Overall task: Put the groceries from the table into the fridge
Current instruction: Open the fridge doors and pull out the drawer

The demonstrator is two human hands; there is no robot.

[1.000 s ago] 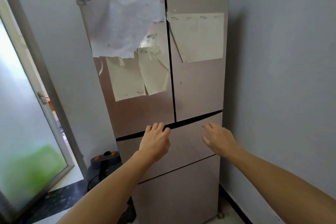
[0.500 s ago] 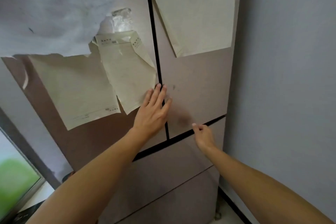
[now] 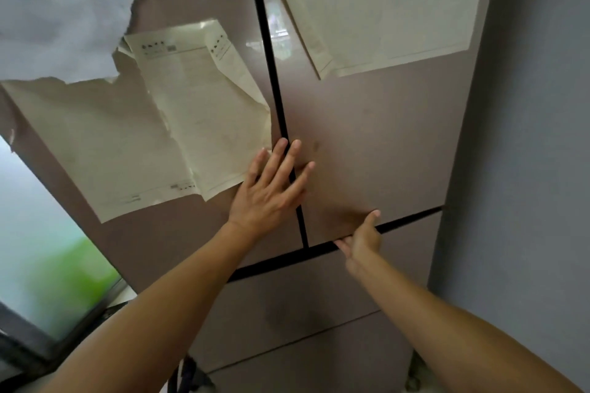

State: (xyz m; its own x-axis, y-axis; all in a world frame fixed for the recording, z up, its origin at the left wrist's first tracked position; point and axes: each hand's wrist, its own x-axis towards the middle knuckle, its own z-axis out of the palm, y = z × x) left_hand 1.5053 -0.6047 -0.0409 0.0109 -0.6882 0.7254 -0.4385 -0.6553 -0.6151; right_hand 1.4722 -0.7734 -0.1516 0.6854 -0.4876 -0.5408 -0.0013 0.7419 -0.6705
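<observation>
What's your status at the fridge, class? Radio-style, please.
Status: left grip flat across the upper-door seam; right grip pinching the bottom edge of the right upper door. The fridge looks shut, no groceries in view; papers hang on its doors.

Home kitchen corner: fridge (image 3: pixel 367 137) (papers (image 3: pixel 204 112) taped on) beside wall (image 3: pixel 536 137).

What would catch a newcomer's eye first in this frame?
Two bare hands on the pinkish-brown fridge: the left hand lies flat, fingers spread across the seam between the upper doors, while the right hand grips the bottom edge of the right upper door. Above them, yellowed paper sheets hang on both doors, some torn and creased.
</observation>
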